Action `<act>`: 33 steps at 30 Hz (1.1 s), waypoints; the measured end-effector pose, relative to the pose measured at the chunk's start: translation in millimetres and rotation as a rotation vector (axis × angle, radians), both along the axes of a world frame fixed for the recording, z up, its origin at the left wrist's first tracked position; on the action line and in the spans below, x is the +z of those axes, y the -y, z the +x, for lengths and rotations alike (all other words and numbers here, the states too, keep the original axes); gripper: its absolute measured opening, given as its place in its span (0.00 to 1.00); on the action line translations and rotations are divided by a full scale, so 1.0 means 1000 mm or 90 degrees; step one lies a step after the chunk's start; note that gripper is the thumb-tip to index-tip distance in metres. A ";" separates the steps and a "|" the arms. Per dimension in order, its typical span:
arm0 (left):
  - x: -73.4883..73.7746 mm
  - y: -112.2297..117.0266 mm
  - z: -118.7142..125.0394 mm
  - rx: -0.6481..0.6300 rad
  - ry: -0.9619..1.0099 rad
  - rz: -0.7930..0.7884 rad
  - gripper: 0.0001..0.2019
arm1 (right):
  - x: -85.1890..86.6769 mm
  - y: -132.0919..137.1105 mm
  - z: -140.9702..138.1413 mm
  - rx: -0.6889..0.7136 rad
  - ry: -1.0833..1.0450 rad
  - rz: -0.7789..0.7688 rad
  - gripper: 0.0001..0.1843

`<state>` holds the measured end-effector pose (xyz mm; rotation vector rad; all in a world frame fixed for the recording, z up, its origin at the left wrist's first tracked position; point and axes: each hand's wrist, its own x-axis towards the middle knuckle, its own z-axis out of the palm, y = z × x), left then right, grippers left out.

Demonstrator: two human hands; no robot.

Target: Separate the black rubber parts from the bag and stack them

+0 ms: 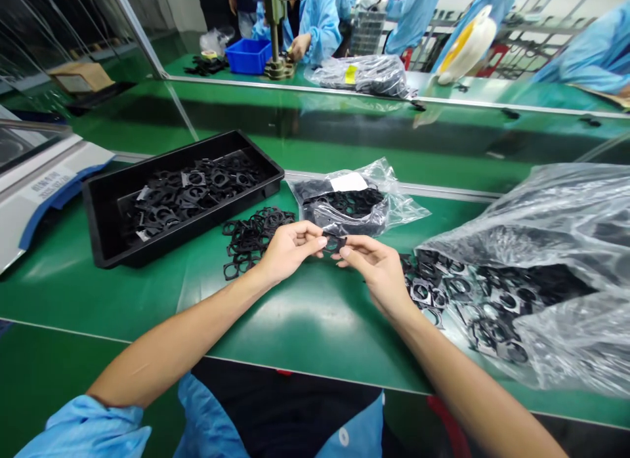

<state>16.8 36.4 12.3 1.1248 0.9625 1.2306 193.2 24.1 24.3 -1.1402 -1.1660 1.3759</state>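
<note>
Between my two hands is a small black ring-shaped part, held above the green table. My left hand pinches its left edge, and my right hand grips its right edge between thumb and fingers. Just left of my left hand lies a loose pile of thin black rings. Behind the hands sits a clear plastic bag with a white label, full of black parts. Right of my right hand, black square-framed ring parts spill from a large clear plastic bag.
A black tray of similar parts stands at left, beside a white and blue machine. A metal rail crosses behind. On the far bench are a blue bin, a press, a bagged bundle and co-workers in blue sleeves.
</note>
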 end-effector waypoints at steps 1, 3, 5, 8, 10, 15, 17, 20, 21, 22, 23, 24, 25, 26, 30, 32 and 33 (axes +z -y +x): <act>-0.001 0.000 0.001 -0.008 0.000 -0.006 0.18 | 0.000 0.000 0.000 -0.004 0.000 0.000 0.19; -0.002 0.001 0.003 -0.020 -0.001 -0.016 0.18 | 0.001 -0.001 0.001 -0.007 0.005 0.001 0.18; -0.003 0.003 0.005 -0.021 -0.008 -0.021 0.17 | 0.001 0.000 0.002 -0.002 0.008 -0.001 0.18; -0.004 0.004 0.006 -0.021 -0.020 -0.016 0.17 | 0.002 0.001 0.004 0.014 0.016 -0.003 0.19; -0.004 0.005 0.006 -0.026 -0.018 -0.011 0.17 | 0.002 0.002 0.004 0.021 0.021 -0.002 0.20; -0.005 0.005 0.007 -0.041 -0.019 -0.009 0.17 | 0.002 0.003 0.002 0.025 0.032 0.005 0.20; -0.006 0.005 0.006 -0.046 -0.028 -0.010 0.16 | 0.002 0.003 0.002 0.019 0.036 0.009 0.20; -0.008 0.005 0.005 -0.064 -0.042 -0.012 0.15 | 0.001 0.002 0.003 0.020 0.040 0.009 0.20; -0.008 0.005 0.004 -0.071 -0.046 -0.012 0.15 | 0.001 0.002 0.003 0.022 0.040 0.009 0.20; -0.008 0.004 0.003 -0.077 -0.049 -0.012 0.15 | 0.001 0.002 0.004 0.023 0.040 0.008 0.19; -0.008 0.004 0.003 -0.083 -0.051 -0.012 0.15 | 0.001 0.002 0.004 0.022 0.040 0.009 0.19; -0.008 0.004 0.002 -0.088 -0.050 -0.012 0.15 | 0.001 0.001 0.004 0.019 0.040 0.010 0.18; -0.007 0.004 0.002 -0.093 -0.048 -0.012 0.15 | 0.001 0.001 0.004 0.014 0.040 0.012 0.18; -0.006 0.004 0.001 -0.099 -0.046 -0.012 0.15 | 0.001 0.001 0.005 0.009 0.039 0.013 0.18; -0.004 0.003 0.000 -0.106 -0.047 -0.013 0.14 | 0.001 0.000 0.006 -0.001 0.033 0.013 0.17; -0.004 0.002 0.000 -0.103 -0.051 -0.013 0.13 | 0.002 0.000 0.006 -0.002 0.031 0.009 0.17; -0.004 0.002 -0.001 -0.102 -0.052 -0.012 0.13 | 0.002 0.000 0.006 -0.003 0.029 0.007 0.17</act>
